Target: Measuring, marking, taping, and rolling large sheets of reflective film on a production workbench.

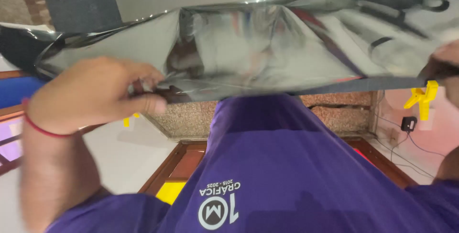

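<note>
Speckled stone floor below. Left hand pinches edge of shiny film sheet; right hand grips far edge, blurred. Step: stretching sheet taut; next needs even pull.

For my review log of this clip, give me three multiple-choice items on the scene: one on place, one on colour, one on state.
1. Where does the left hand grip the shiny silver plastic film?
A. its near edge
B. its far edge
C. its middle

2. What colour is the plastic spring clamp under the film's right end?
A. red
B. yellow
C. green

3. How does the film lie?
A. rolled up tight
B. folded flat
C. spread out, creased

Key: 1 A, the fingers pinch the edge nearest the purple shirt; 2 B, it shows bright yellow; 3 C, wide sheet with creases.
</note>
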